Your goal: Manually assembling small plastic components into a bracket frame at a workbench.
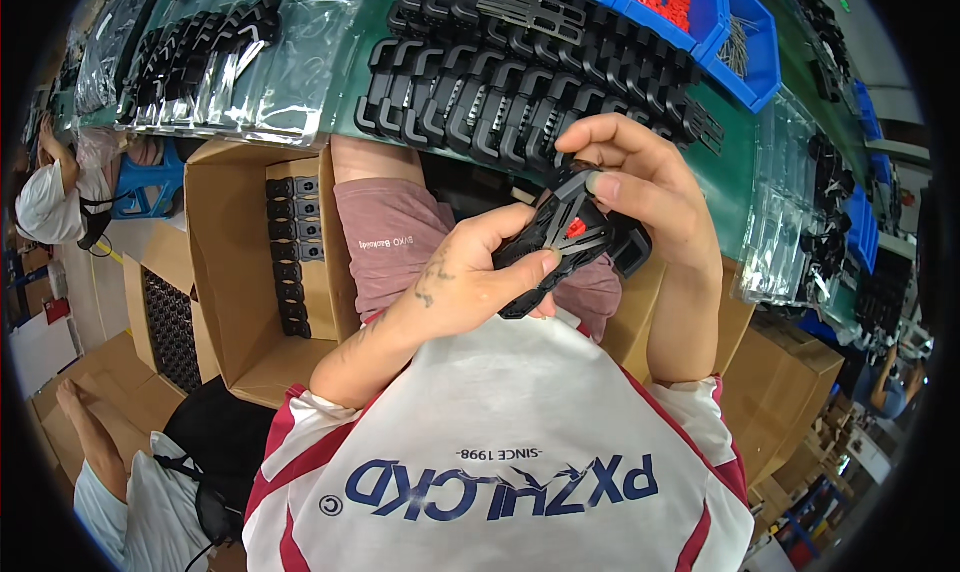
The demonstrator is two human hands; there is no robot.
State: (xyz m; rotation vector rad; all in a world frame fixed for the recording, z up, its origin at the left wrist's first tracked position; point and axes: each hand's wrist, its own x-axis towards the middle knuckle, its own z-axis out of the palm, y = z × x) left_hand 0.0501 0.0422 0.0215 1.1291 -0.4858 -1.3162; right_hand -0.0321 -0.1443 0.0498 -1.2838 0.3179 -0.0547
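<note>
A black plastic bracket (578,256) with grey crossed bars is held up in front of my chest, just off the table's near edge. A small red piece (576,228) shows in its middle. My left hand (478,272) grips its lower left side, the thumb pressed on top. My right hand (645,177) is closed on its upper end, the thumb on a grey bar and the index finger bent above. The underside of the bracket and several fingertips are hidden.
Rows of black brackets (470,97) cover the green table (345,97) ahead. Behind them stand blue bins (765,82) of red pieces and thin metal pins. Clear plastic trays (290,67) lie left. An open cardboard box (250,347) with black parts stands beside my leg. Other people sit at left.
</note>
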